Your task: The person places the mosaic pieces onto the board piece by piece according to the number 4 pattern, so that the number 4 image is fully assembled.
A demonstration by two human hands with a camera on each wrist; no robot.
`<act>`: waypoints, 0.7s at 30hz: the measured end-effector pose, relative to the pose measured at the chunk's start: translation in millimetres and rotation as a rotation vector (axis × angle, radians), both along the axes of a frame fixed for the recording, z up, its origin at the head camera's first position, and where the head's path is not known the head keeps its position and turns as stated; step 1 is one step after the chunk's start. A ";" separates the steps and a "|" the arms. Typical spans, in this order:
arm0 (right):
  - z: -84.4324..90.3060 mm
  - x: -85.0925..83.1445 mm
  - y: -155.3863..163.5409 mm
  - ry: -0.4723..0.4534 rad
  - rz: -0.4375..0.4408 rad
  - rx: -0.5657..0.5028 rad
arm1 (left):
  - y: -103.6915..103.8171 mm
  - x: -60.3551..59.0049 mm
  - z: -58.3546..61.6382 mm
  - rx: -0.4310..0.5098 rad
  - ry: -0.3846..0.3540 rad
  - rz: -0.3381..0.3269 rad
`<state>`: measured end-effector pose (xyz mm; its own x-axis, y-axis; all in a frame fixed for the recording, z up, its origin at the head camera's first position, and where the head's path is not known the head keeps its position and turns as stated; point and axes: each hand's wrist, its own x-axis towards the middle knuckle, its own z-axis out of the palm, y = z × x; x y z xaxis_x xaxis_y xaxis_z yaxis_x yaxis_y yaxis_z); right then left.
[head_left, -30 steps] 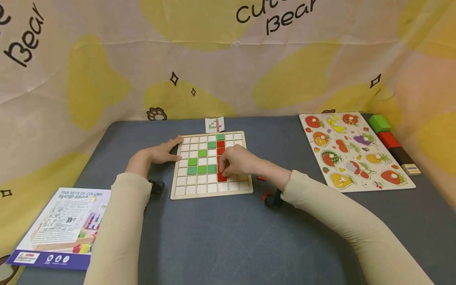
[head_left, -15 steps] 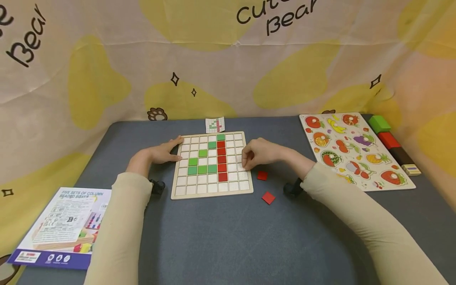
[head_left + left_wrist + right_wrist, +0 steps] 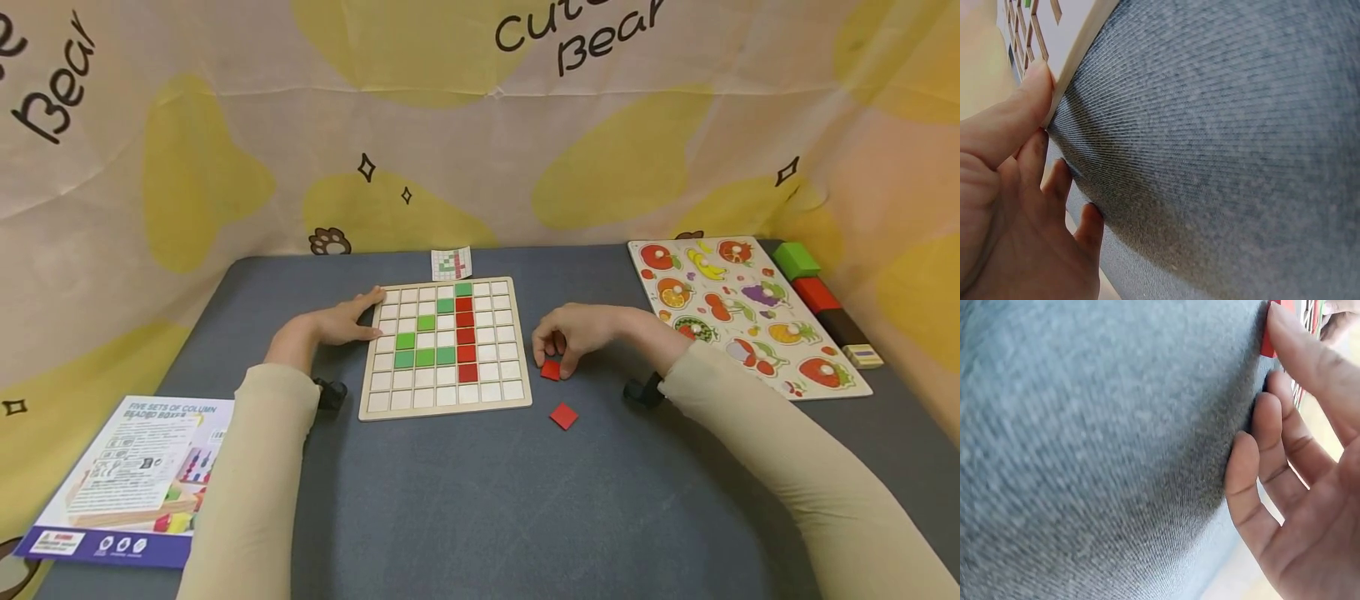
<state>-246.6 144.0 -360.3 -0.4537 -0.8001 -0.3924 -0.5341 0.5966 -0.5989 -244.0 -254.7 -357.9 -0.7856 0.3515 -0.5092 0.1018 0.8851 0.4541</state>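
A wooden grid board lies on the table with green tiles and a column of red tiles set in its white squares. My left hand rests at its left edge; in the left wrist view the thumb touches the rim and the other fingers extend by the table. To the right of the board, my right hand pinches a loose red tile lying on the table, thumb at its near side. The right wrist view shows that thumb against the tile. Another red tile lies nearer.
Behind the board is a small pattern card. A fruit knob puzzle stands at right, beside green, red and black blocks in a row and an eraser-like piece. A printed box or booklet lies at front left.
My right hand has left the lowest red tile in the column, moved right off the board and come down on a loose red tile. The left hand has stayed put.
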 end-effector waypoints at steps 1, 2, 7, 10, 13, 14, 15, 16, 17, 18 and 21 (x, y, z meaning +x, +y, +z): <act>-0.1 1.1 -0.6 0.014 -0.010 0.000 | 0.0 -0.3 -0.3 0.002 -0.001 -0.001; -0.5 1.7 -1.1 0.026 -0.020 0.000 | 0.0 -0.3 -0.2 0.003 -0.003 0.000; -0.4 3.3 -3.2 0.080 -0.088 -0.010 | -1.0 0.1 0.8 0.006 -0.008 -0.003; 1.8 3.9 -6.2 0.125 -0.129 -0.051 | -1.5 0.3 1.2 0.003 -0.007 -0.007; 4.4 6.4 -13.1 0.156 -0.175 -0.112 | -1.5 0.4 1.1 -0.001 -0.005 -0.010; 5.6 7.8 -16.4 0.161 -0.189 -0.134 | -1.5 0.3 0.8 -0.001 -0.005 -0.010; 6.2 9.3 -20.4 0.163 -0.202 -0.155 | -1.5 0.2 0.6 -0.003 -0.005 -0.010; 7.3 11.3 -24.9 0.160 -0.216 -0.173 | -1.5 0.1 0.4 -0.004 -0.005 -0.009; 8.3 13.5 -30.1 0.154 -0.231 -0.191 | -1.5 0.1 0.4 -0.004 -0.005 -0.009; 9.4 16.4 -35.9 0.149 -0.242 -0.205 | -1.5 -0.1 0.1 -0.004 -0.005 -0.008; 9.0 25.7 -53.4 0.144 -0.259 -0.237 | -1.1 -0.1 0.5 -0.005 -0.007 -0.008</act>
<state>-221.0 90.6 -351.2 -0.6900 -0.7125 -0.1278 -0.4722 0.5769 -0.6665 -244.0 -255.7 -357.4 -0.7794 0.3553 -0.5161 0.1058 0.8865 0.4505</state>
